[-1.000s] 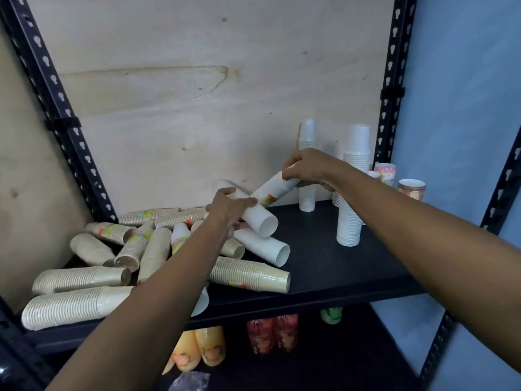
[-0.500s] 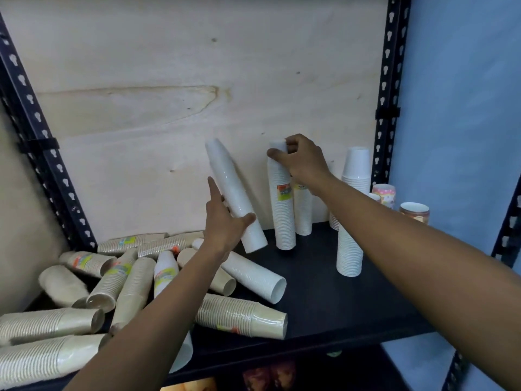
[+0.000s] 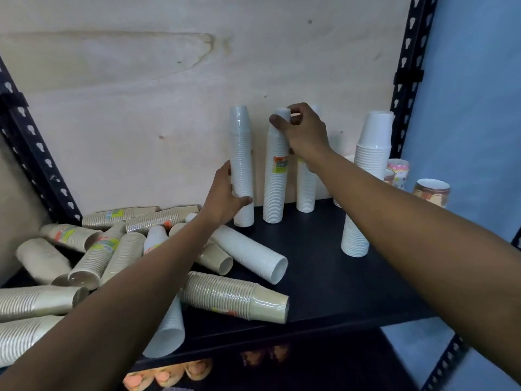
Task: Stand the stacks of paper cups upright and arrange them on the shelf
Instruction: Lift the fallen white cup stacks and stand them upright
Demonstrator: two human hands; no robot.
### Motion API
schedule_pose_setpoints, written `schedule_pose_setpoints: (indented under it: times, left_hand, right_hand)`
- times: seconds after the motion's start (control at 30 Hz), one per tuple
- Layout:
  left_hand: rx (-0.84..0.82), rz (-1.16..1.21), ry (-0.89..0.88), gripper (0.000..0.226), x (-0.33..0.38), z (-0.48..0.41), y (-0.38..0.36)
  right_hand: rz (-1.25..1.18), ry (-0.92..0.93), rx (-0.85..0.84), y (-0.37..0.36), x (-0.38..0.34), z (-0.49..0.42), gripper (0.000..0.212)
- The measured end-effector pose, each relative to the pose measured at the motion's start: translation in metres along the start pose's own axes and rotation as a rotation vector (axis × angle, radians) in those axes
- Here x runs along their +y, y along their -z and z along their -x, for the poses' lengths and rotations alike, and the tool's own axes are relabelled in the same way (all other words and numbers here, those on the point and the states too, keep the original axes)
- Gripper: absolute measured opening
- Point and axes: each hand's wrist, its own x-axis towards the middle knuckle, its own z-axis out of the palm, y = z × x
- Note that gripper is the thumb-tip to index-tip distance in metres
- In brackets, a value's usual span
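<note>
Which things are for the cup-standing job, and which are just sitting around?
For the job: left hand gripping the plain white stack; right hand pinching the top of the labelled white stack; the fallen stacks at left; the black shelf.
Just sitting around: patterned cups at far right; blurry orange things on the shelf below; wooden back panel.

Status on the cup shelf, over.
Left hand grips plain white stack, upright. Right hand pinches top of labelled stack, upright. Toppled stacks crowd shelf, left side.
</note>
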Motion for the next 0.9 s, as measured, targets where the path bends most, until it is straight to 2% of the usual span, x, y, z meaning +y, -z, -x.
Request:
schedule_pose_setpoints:
  times: [0.1,0.3,0.77,0.9]
  left_hand:
    - [-0.05,0.022,0.042,0.104,-0.005,-0.001,-0.001]
    - [-0.1,0.023,0.047,0.106,-0.009,-0.002,-0.001]
    - [-0.121,0.015,0.109,0.116,-0.009,0.002,0.006]
    - [-0.076,0.062,0.174,0.118,-0.004,0.011,0.024]
  right_hand:
    - [0.027,0.009,-0.03,-0.002,0.002,0.001,0.054]
    - [0.038,-0.014,-0.098,-0.006,0.004,0.004,0.051]
    - [0.072,-0.042,-0.176,0.001,-0.003,0.01,0.065]
    - [0.161,0.079,-0.077,0.007,-0.015,0.012,0.071]
